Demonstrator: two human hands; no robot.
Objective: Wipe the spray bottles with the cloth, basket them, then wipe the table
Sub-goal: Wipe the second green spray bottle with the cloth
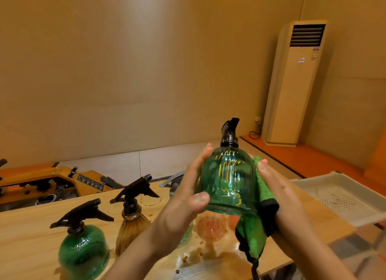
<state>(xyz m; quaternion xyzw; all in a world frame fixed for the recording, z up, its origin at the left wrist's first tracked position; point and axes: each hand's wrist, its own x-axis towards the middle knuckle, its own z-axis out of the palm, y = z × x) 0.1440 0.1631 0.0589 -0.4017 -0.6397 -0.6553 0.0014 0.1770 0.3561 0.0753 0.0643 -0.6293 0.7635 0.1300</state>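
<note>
I hold a clear teal-green spray bottle (226,179) with a black nozzle upright above the wooden table (27,238). My left hand (186,198) grips its left side, thumb near the base. My right hand (282,194) presses a green cloth (253,223) with a black edge against the bottle's right side; the cloth hangs down below my palm. A dark green spray bottle (83,250) and an amber spray bottle (131,223) stand on the table at the left. A pink bottle (212,227) shows partly under the held one.
A white perforated basket (342,196) sits at the table's right end. Behind my left hand, a grey trigger (171,179) of another bottle pokes out. Wet spots (192,256) mark the table front. A yellow machine (52,183) stands beyond the table, an air conditioner (292,81) in the corner.
</note>
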